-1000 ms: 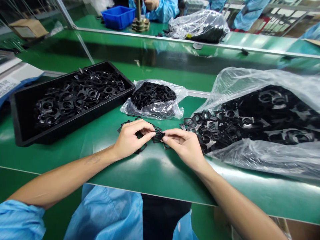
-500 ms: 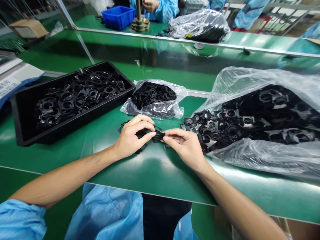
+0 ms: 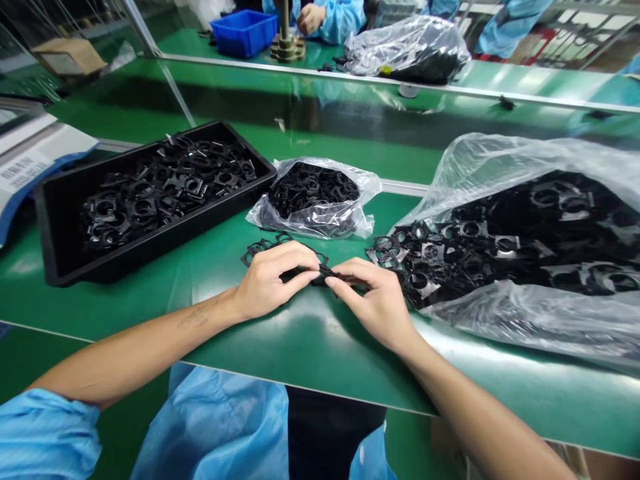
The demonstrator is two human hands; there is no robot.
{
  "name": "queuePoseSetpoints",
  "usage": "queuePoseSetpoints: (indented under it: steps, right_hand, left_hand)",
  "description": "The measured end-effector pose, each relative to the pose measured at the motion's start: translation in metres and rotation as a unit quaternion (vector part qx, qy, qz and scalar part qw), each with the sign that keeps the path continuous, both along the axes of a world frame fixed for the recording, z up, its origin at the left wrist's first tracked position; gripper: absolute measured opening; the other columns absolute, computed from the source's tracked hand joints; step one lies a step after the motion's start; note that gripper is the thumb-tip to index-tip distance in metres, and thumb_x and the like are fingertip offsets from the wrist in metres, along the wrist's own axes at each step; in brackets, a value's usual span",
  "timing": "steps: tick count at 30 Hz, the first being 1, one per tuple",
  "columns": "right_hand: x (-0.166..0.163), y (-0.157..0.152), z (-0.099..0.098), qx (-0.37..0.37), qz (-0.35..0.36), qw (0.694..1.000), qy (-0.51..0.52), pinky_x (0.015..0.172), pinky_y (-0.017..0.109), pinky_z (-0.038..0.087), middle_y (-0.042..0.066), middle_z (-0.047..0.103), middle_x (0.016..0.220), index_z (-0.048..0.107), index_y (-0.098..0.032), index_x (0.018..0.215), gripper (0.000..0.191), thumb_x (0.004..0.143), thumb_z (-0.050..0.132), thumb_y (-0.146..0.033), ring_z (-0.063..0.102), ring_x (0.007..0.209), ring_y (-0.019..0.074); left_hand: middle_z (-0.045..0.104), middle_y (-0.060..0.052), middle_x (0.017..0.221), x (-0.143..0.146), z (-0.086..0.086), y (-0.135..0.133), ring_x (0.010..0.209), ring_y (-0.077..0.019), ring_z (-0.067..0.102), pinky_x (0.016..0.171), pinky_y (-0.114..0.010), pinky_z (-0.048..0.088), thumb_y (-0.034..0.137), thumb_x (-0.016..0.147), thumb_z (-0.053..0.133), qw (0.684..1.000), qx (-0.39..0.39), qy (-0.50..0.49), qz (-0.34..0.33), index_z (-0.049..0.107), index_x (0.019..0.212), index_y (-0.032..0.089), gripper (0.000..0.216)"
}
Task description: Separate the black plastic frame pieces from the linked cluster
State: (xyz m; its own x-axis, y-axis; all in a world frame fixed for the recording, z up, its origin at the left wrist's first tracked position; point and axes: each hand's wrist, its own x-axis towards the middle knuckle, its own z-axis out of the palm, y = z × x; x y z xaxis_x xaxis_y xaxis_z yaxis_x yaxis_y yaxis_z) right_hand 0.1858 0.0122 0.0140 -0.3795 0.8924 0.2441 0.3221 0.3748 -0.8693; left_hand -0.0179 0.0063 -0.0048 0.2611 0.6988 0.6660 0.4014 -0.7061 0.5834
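Observation:
My left hand (image 3: 273, 280) and my right hand (image 3: 373, 297) meet over the green table (image 3: 310, 347) and pinch one small black plastic part (image 3: 326, 273) between their fingertips. A few flat black rings (image 3: 260, 247) lie on the table just behind my left hand. To the right, a large clear bag (image 3: 525, 313) spills black square parts with round holes (image 3: 425, 257) close to my right hand. A small clear bag of black rings (image 3: 313, 197) sits behind my hands. At the left stands a black tray (image 3: 65, 260) holding several black parts.
A blue bin (image 3: 243, 30), a metal stand (image 3: 286, 43) and another bag of black parts (image 3: 407, 50) sit on the far table, where a person in blue sleeves works. Papers in a blue holder (image 3: 25, 167) lie at the far left. The table's front edge runs under my forearms.
The fingertips of both hands have lowered and pressed closer together on the small part. The view has shifted slightly, so everything sits a bit further right in the frame.

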Motion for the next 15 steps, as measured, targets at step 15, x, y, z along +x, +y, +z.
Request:
queuePoseSetpoints:
  steps: [15]
  right_hand:
    - [0.0015,-0.0004,0.0021,0.099,0.002,0.995,-0.002,0.076,0.032,0.058,0.006,0.077,0.089,0.076,-0.02,0.087,0.008,0.09,0.069,-0.018,0.071,0.079,0.0185]
  left_hand:
    - [0.073,-0.005,0.088,-0.0017,0.0012,0.0008,0.086,-0.0152,0.069,0.082,-0.028,0.056,0.018,0.09,0.069,1.0,-0.017,-0.02,0.013,0.066,0.089,0.016,0.003]
